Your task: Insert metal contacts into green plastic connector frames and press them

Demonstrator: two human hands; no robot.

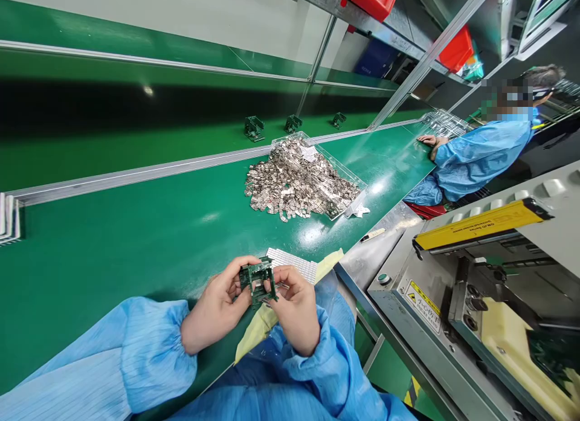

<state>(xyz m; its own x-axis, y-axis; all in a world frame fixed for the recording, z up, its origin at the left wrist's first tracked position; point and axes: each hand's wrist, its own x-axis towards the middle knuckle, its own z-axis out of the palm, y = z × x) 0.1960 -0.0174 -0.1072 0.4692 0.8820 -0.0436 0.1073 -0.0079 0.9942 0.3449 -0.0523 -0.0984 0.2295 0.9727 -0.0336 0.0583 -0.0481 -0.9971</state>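
Note:
A dark green open-framed plastic part (261, 275) is held up between both hands, just above the near edge of the bench. My left hand (216, 306) grips its left side, thumb in front and fingers behind. On its right side, my right hand (296, 306) pinches the frame with thumb and fingers. Whether a small piece sits between the right fingertips is hidden. Close behind that hand lies a block of silvery strips in rows (296, 265), beside a pale yellow sheet (328, 265). Farther off, small metal pieces (276, 188) spill in a heap from a tilted clear tray (364, 192).
Three similar green parts, the nearest a dark frame (254, 128), stand behind the bench's metal rail (136, 170). A grey machine with a yellow bar (483, 223) stands at right. A marker-like pen (372, 235) lies near it. A co-worker in blue (487, 152) sits farther along the green bench (136, 240).

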